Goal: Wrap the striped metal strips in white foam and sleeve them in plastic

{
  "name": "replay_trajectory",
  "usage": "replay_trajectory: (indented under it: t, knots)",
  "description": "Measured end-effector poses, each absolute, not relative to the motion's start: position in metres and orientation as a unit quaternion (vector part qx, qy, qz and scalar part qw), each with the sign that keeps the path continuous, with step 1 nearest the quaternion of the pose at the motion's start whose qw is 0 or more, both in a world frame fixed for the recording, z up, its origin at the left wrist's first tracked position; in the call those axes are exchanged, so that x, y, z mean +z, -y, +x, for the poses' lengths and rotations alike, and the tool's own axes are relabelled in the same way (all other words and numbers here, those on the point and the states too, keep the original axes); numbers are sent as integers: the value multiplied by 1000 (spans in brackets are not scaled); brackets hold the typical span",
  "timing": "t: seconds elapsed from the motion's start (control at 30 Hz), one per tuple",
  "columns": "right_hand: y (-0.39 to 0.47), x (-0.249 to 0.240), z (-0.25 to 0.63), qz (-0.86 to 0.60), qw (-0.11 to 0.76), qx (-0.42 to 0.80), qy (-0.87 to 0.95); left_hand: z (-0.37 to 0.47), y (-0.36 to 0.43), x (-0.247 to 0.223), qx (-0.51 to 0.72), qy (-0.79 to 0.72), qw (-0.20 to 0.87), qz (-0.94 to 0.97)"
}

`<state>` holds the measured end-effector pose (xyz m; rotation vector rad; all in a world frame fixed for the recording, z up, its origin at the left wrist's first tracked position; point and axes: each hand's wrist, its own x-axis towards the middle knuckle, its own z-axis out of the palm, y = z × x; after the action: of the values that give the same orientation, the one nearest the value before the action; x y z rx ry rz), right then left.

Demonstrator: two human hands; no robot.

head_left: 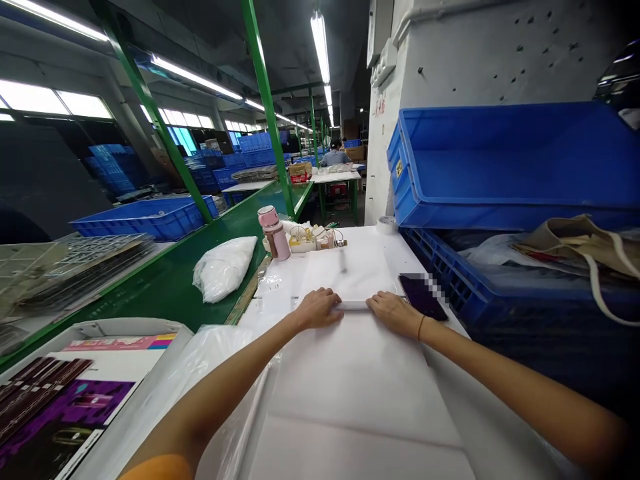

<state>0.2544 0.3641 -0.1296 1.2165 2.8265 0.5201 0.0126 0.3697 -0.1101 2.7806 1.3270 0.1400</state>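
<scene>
A long white sheet [360, 373], thin and soft-looking, stretches over the table toward me with a crease across its lower part. Its far end shows a narrow, raised white edge, perhaps a fold. My left hand [320, 309] grips the left side of that edge, fingers curled over it. At the right side, my right hand [393, 312] grips it too, a thin band round the wrist. More white sheeting [350, 270] lies flat just beyond both hands. A dark phone [423, 297] rests beside my right hand.
A pink bottle [275, 233] and small clutter stand at the table's far end. Left are a plastic-wrapped bundle [225, 269] on a green surface and a white bin [135, 327] of printed cards. Blue crates [500, 167] are stacked right. Another person [335, 157] sits far ahead.
</scene>
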Motion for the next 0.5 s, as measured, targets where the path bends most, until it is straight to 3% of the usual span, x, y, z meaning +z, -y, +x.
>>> replay_trajectory:
  t: [0.23, 0.5]
  knots:
    - [-337, -116, 254, 398, 17, 174, -901, 17, -354, -106, 38, -449, 12, 893]
    - [-217, -107, 261, 329, -17, 138, -934, -12, -226, -89, 41, -398, 54, 915]
